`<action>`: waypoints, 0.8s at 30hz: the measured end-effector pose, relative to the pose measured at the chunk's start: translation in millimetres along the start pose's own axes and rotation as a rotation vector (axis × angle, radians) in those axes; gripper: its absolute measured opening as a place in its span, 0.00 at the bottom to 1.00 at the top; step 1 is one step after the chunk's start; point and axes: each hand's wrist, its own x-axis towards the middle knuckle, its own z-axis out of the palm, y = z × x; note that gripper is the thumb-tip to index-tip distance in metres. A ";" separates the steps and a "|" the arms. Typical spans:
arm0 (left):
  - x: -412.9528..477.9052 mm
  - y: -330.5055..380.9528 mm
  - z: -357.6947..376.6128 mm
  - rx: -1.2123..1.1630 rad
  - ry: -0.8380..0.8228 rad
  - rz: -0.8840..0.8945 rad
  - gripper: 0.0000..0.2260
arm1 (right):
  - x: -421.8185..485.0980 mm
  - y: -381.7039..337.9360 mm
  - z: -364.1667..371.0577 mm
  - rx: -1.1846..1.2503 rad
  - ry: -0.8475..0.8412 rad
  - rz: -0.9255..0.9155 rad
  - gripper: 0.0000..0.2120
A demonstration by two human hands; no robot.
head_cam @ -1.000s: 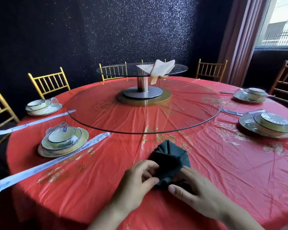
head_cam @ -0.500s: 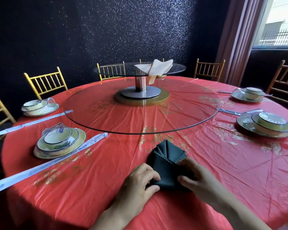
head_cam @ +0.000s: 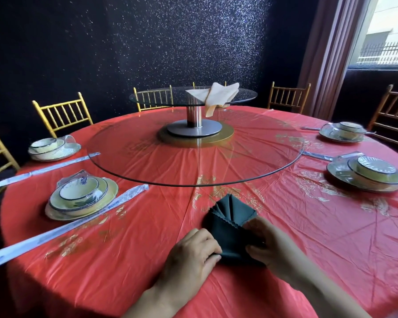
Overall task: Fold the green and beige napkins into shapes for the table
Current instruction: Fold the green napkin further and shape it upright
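On table (head_cam: 147, 237), left hand (head_cam: 191, 255) and right hand (head_cam: 270, 245) pinch one green napkin (head_cam: 228, 223) (four settings (head_cam: 81, 198)).

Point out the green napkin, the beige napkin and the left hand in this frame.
green napkin (head_cam: 233, 208), head view, on the fanned pleats above the scalloped edge
beige napkin (head_cam: 217, 96), head view, on its folded middle
left hand (head_cam: 190, 251), head view, on the back of the hand

The round table (head_cam: 308, 237) in its red plastic cover carries one dark green cloth napkin (head_cam: 228, 223), one beige cloth napkin (head_cam: 218, 95), two round glass turntables (head_cam: 193, 161), four stacked dish settings (head_cam: 78, 198) and four long plastic-wrapped utensil packs (head_cam: 67, 226). Six gold slatted chairs (head_cam: 62, 115) ring it. Two hands show: the left hand (head_cam: 189, 255) and the right hand (head_cam: 274, 249).
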 end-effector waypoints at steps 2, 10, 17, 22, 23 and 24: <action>1.1 3.8 0.7 0.083 -0.025 0.040 0.04 | -1.1 1.0 -1.8 0.004 -0.006 0.001 0.17; 13.5 -0.6 -1.3 0.053 -0.139 -0.026 0.14 | -4.9 -3.0 -2.4 -0.160 -0.041 -0.050 0.21; 29.3 1.5 6.9 0.045 -0.286 -0.054 0.21 | -3.0 -5.4 -9.9 -0.163 -0.132 -0.068 0.19; 74.2 -28.2 -8.0 -0.108 -0.508 -0.046 0.22 | 0.3 -8.5 -10.1 -0.147 -0.146 -0.022 0.19; 81.8 -32.7 -7.1 -0.080 -0.559 -0.060 0.19 | 1.2 -7.9 -10.0 -0.152 -0.140 -0.020 0.20; 88.4 -38.2 -4.7 -0.040 -0.569 -0.065 0.17 | 2.2 -6.5 -10.0 -0.159 -0.139 -0.018 0.20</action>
